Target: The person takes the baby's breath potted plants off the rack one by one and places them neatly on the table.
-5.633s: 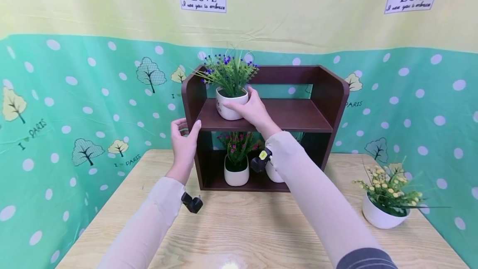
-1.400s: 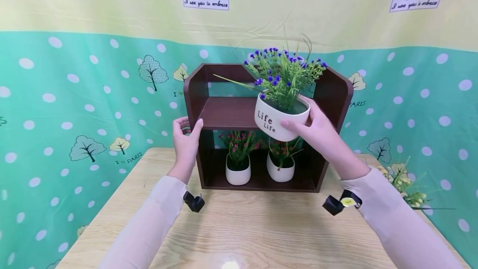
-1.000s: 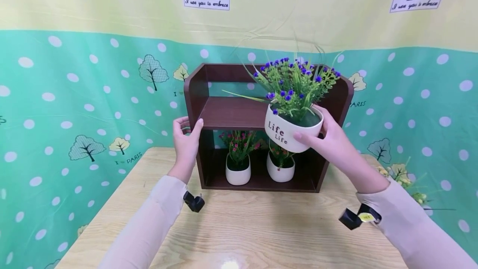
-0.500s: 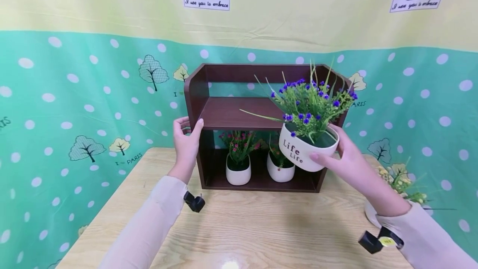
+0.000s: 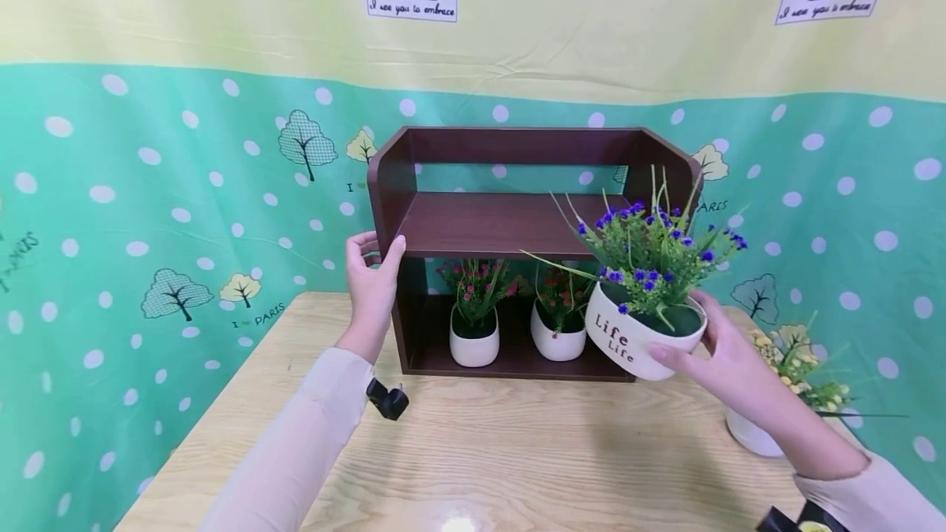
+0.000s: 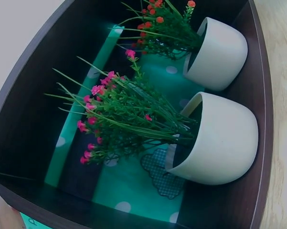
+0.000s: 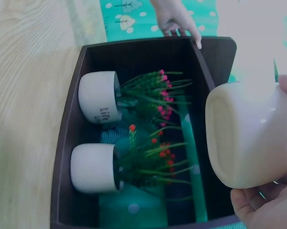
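My right hand (image 5: pixel 727 360) grips a white pot (image 5: pixel 639 339) lettered "Life Life", thumb on its front and fingers behind. Purple-flowered greenery (image 5: pixel 650 261) grows from it. The pot hangs tilted in front of the shelf's right side, and its underside faces the right wrist view. My left hand (image 5: pixel 372 282) holds the left side panel of the dark brown two-tier shelf (image 5: pixel 502 224), thumb on the front edge. On the lower tier stand a pink-flowered potted plant (image 5: pixel 475 339) and a red-flowered potted plant (image 5: pixel 557 335), side by side. Nothing stands on the upper tier.
A yellow-flowered potted plant (image 5: pixel 754 429) stands at the right on the wooden table (image 5: pixel 473 450), partly behind my right forearm. A green and yellow patterned curtain (image 5: pixel 185 212) hangs close behind the shelf and along both sides.
My right hand has lifted the purple-flowered pot off the upper tier and carried it right, forward of the shelf and lower. My left hand stays at the shelf's left side.
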`<state>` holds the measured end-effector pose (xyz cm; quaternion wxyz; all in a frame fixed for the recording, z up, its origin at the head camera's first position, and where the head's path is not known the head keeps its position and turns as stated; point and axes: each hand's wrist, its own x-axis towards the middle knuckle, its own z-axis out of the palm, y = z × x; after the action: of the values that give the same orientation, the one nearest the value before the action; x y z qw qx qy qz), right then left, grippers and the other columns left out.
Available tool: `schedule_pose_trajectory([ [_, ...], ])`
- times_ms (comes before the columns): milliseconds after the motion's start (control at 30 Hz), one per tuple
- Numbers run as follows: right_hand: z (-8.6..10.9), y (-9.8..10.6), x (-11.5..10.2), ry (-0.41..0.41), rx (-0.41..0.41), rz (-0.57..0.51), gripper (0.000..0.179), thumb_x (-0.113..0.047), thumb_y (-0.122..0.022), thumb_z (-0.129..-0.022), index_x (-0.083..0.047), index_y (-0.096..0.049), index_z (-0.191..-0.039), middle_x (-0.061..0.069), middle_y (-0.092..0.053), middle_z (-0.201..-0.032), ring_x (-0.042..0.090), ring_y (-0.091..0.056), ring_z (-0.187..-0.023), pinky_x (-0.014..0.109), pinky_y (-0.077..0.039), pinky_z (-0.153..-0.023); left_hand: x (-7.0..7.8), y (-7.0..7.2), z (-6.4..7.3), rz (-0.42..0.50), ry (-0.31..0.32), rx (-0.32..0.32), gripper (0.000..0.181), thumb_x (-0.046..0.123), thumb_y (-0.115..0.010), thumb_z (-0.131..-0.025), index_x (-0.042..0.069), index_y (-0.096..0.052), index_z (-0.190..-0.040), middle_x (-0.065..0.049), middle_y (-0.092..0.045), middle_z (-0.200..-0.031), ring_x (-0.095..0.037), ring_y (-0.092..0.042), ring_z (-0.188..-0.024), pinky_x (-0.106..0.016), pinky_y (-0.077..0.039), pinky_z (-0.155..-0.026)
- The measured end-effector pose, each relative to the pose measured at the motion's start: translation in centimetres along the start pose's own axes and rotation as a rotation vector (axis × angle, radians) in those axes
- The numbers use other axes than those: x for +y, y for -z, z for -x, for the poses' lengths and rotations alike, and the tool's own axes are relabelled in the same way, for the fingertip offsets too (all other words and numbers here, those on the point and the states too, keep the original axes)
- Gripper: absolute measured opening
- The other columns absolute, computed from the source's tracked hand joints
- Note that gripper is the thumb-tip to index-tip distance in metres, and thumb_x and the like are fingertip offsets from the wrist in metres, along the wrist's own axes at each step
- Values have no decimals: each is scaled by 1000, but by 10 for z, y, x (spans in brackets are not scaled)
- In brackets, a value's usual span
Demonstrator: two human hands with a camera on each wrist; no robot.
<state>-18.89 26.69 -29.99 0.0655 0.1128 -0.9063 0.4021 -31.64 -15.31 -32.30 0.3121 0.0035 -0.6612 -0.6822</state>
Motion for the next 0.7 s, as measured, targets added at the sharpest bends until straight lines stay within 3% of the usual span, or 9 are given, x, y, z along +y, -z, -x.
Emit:
schedule_pose_trajectory([
  [67, 2, 2, 6, -1, 1, 9, 101, -34, -72, -93, 7, -4, -155, 41, -33, -145, 61, -34, -131, 67, -38, -98, 0, 0, 0, -2, 0, 1, 49, 41, -72, -93, 17, -48, -128, -3, -51, -122, -23, -46, -109, -34, -46, -84],
  [133, 5, 2, 11, 32, 8, -2, 93, -29, -74, -92, 7, -13, -153, 36, -40, -141, 58, -41, -128, 56, -46, -97, 0, 0, 0, 4, -4, 0, 49, 41, -72, -92, 16, -48, -127, -3, -51, -122, -22, -46, -108, -34, -46, -84],
  [300, 13, 2, 25, 70, 10, 2, 96, -24, -76, -90, 7, -12, -155, 36, -34, -147, 55, -41, -128, 56, -44, -98, 0, 0, -1, 6, -1, -1, 49, 42, -72, -92, 16, -48, -127, -3, -52, -121, -20, -46, -105, -33, -46, -82],
  [400, 18, 2, 33, -29, -14, 74, 106, -34, -72, -92, 13, 0, -153, 45, -19, -149, 65, -33, -127, 70, -34, -98, 1, 0, 0, 5, 3, 1, 50, 43, -72, -92, 16, -48, -126, -3, -52, -120, -20, -47, -104, -33, -46, -81],
  [433, 20, 2, 35, -59, -12, 110, 105, -38, -71, -92, 17, -4, -151, 47, -23, -146, 64, -37, -124, 71, -36, -96, 1, 0, 0, 6, 3, 1, 50, 43, -72, -92, 16, -48, -126, -3, -52, -120, -20, -47, -104, -33, -46, -81],
  [533, 22, 1, 43, -135, -34, 180, 108, -46, -67, -94, 22, -1, -148, 51, -19, -144, 67, -36, -122, 73, -35, -95, 1, 0, -1, 8, 2, 1, 51, 43, -72, -92, 16, -48, -127, -3, -52, -120, -20, -47, -104, -33, -46, -81],
  [700, 26, -3, 53, -209, -64, 153, 113, -49, -65, -95, 19, 9, -148, 49, -7, -148, 69, -27, -126, 75, -30, -96, 0, 0, -1, 5, 0, 5, 50, 42, -72, -92, 16, -48, -127, -3, -52, -118, -20, -47, -103, -33, -46, -80],
])
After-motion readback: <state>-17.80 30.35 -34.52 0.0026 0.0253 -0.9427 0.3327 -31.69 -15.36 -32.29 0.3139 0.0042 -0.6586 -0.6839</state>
